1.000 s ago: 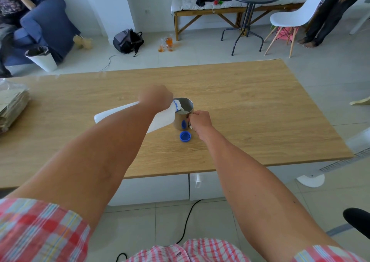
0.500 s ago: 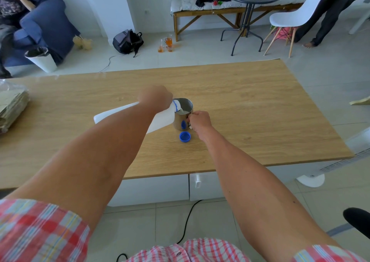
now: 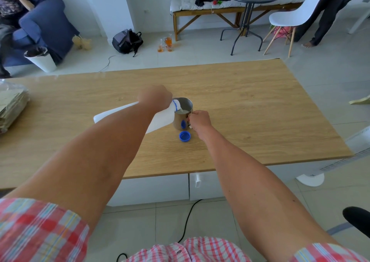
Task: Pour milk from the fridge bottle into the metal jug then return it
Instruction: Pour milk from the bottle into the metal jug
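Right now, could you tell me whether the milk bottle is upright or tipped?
Tipped: the left hand holds the milk bottle nearly level, its open mouth over the metal jug, pouring milk in.

head-worn, looking down (forward) at table (image 3: 250, 105)

— Where does the metal jug (image 3: 183, 113) stand?
— Near the middle of the tabletop (image 3: 250, 109), upright. The bottle (image 3: 160, 119) lies tilted to its left, neck over the jug's rim, under the left hand (image 3: 155, 97).
— And the cap (image 3: 184, 136)?
— On the tabletop just in front of the jug, apart from it. The right hand (image 3: 199, 120) is at the jug's right side.
— Anything else?
— A stack of paper (image 3: 12, 109) at the far left edge.
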